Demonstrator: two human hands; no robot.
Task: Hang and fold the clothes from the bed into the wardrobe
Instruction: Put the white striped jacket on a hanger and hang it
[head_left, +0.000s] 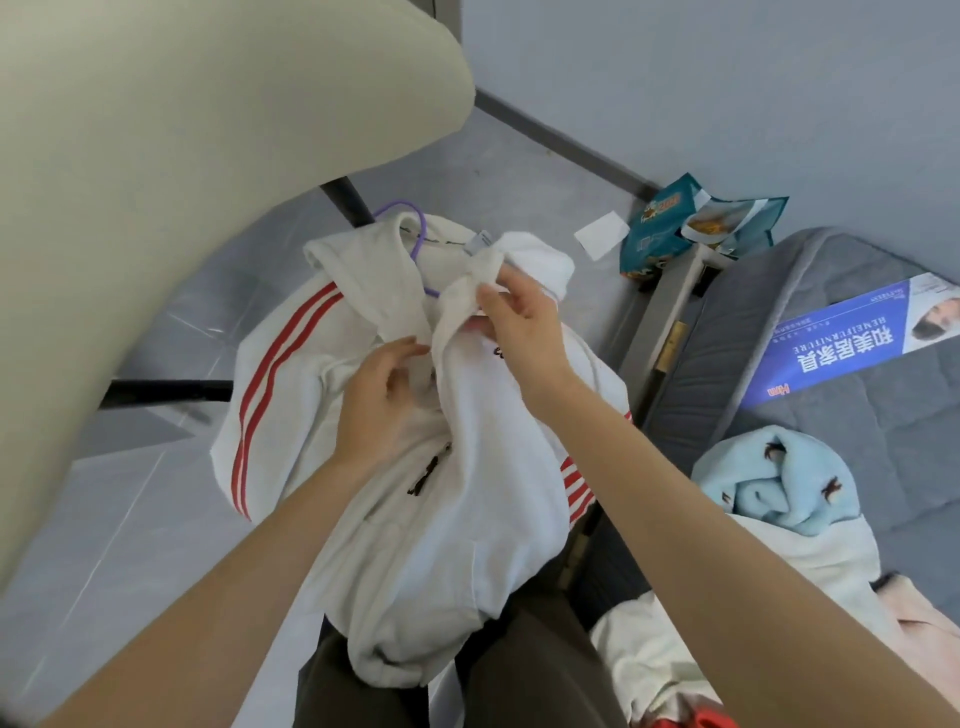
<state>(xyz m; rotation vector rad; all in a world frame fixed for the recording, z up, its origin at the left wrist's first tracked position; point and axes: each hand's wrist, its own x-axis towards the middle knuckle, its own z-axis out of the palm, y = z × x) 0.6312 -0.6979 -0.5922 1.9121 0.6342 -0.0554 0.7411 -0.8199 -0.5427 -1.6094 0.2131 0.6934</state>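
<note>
A white zip hoodie (405, 525) with red stripes on its sleeves hangs in front of me over my legs. A purple hanger (422, 236) sits inside its neck, only the hook and one shoulder showing. My right hand (519, 325) pinches the right front edge near the collar. My left hand (382, 400) grips the left front edge just below, fingers curled into the cloth. On the grey bed (857, 415) at the right lie a light blue garment (779, 483), a white one (810, 566) and a pale pink one (930, 613).
A beige chair back (156, 182) with black legs fills the upper left. On the grey floor near the wall lie a teal snack bag (691, 228) and a white paper slip (600, 234). A blue leaflet (852, 338) rests on the mattress.
</note>
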